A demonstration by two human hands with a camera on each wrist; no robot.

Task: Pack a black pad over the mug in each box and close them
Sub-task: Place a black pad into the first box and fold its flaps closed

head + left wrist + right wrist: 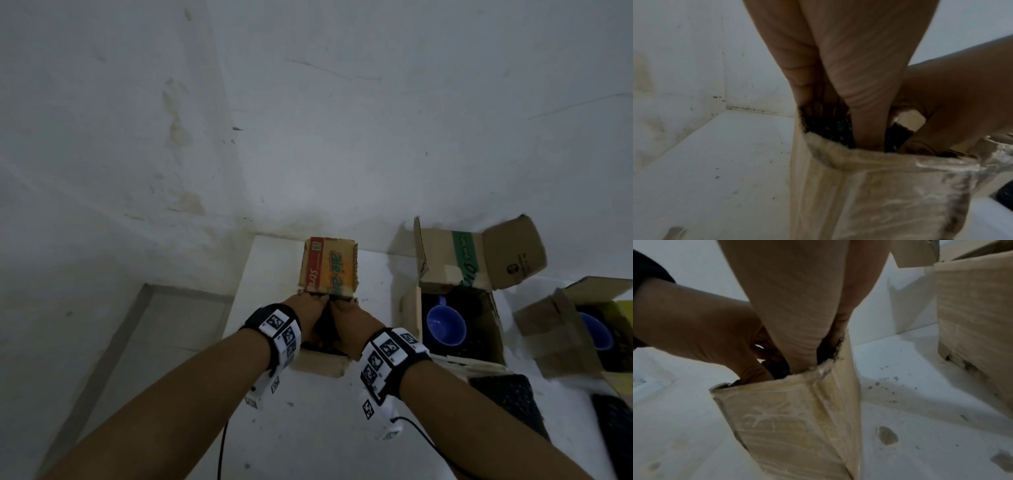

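Observation:
My left hand [310, 308] and right hand [352, 318] both reach into the leftmost cardboard box [320, 365]. Their straight fingers press down on a black pad [325, 325] inside it. The box's far flap [329, 267], printed red and orange, stands upright. In the left wrist view my left fingers [859, 81] push into the black pad [830, 128], with my right hand [962, 97] beside them. The right wrist view shows my right fingers [797, 305] in the box's near corner on the pad [777, 368], with my left hand [694, 329] alongside. The mug in this box is hidden.
The middle box [411, 315] stands open with a blue mug [445, 325] inside. A third open box [555, 335] at the right edge holds another blue mug [597, 330]. Two loose black pads [510, 401] [616, 428] lie on the white table [308, 428]. The walls are close behind.

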